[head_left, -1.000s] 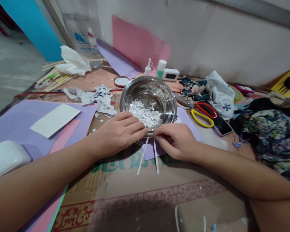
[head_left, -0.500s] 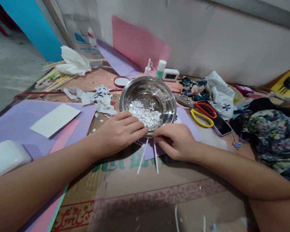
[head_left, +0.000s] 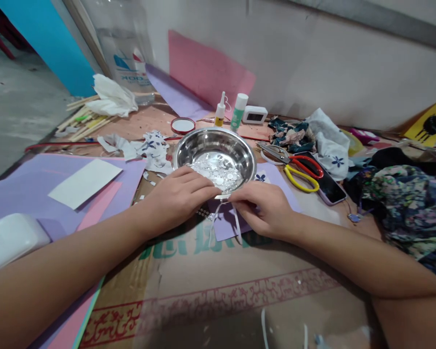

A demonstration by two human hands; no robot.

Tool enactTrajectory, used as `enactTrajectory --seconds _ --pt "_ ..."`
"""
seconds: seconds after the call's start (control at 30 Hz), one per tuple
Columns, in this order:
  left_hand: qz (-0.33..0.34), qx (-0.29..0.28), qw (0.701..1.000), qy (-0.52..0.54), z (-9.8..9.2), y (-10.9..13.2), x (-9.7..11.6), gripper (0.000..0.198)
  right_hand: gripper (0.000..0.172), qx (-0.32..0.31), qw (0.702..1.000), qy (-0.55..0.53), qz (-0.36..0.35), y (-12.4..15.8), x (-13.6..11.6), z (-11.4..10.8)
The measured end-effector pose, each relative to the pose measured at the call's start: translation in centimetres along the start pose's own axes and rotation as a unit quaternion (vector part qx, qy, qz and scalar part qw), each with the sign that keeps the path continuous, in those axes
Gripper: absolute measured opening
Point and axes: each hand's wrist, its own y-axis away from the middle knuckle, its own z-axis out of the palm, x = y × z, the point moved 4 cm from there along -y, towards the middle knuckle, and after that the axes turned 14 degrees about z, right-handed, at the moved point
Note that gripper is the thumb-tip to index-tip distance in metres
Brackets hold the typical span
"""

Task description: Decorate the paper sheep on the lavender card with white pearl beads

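Note:
A shiny metal bowl (head_left: 247, 148) sits in front of me with small clear and silvery sequins or beads (head_left: 221, 174) inside. My left hand (head_left: 183, 196) lies across its near-left rim, fingers together, the thumb hidden. At the near-right rim, my right hand (head_left: 263, 203) has thumb and index finger pinched. Between the two hands, narrow white strips (head_left: 237, 225) hang down from under the rim; how they are fixed or held is hidden. Purple paper (head_left: 225, 230) lies beneath, and a row of small beads (head_left: 204, 213) shows beside my left fingers.
Behind the bowl stand a small glue bottle (head_left: 220, 111), a glue stick (head_left: 239, 111) and a white digital device (head_left: 255, 115). Scissors (head_left: 301, 172) rest by a phone (head_left: 329, 186) on the right, near patterned fabric (head_left: 403, 198). Coloured paper sheets (head_left: 22, 179) are at left.
The bowl has tipped down flatter and shifted slightly left, uncovering more of the glue bottle. The white strips now curve instead of hanging straight. My hands stay nearly in place.

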Motion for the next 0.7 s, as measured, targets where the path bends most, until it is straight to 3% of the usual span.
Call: enactTrajectory --seconds 0.17,0.33,0.5,0.6,0.7 --pt "-0.041 0.015 0.999 0.024 0.3 0.3 -0.6 0.022 0.013 0.016 0.998 -0.027 0.045 -0.3 -0.2 -0.7" --pt "-0.060 0.031 0.998 0.016 0.1 0.3 -0.8 0.020 0.018 0.029 0.991 0.032 0.128 -1.6 0.1 -4.8" --pt "-0.060 0.010 0.998 0.004 0.0 0.1 -0.8 0.020 0.022 0.013 0.948 0.187 0.257 -3.5 4.8 -9.0" --pt "-0.056 0.010 0.998 0.000 0.0 0.0 -0.8 0.020 0.021 -0.040 0.918 0.229 0.321 -3.8 8.0 -9.0" --pt "-0.048 0.014 0.999 -0.003 -0.1 0.0 -0.8 0.019 0.018 -0.071 0.914 0.207 0.342 -3.7 9.3 -7.5"
